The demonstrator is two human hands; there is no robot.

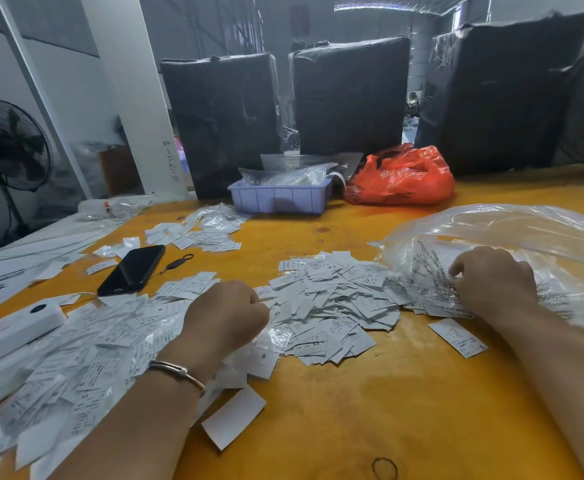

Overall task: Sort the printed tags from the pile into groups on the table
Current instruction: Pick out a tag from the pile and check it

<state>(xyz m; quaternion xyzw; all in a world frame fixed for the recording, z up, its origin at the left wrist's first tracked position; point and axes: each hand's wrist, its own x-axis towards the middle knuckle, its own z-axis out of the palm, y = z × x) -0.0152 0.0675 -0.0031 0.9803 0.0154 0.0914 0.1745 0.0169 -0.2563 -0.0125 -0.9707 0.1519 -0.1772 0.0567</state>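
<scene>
Mid-sort, I judge. My left hand [226, 311] curled, pinching tag [264, 292] at edge of pile [332, 306] just right of it. Right hand [491, 282] grips clear bag [512, 237] on tabletop [370, 393]. Next: read size, drop tag onto matching group.

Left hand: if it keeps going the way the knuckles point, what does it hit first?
Probably the central tag pile: the left hand, fingers curled, points right and slightly away, already at the pile's near-left edge. Depth is hard to judge.
</scene>
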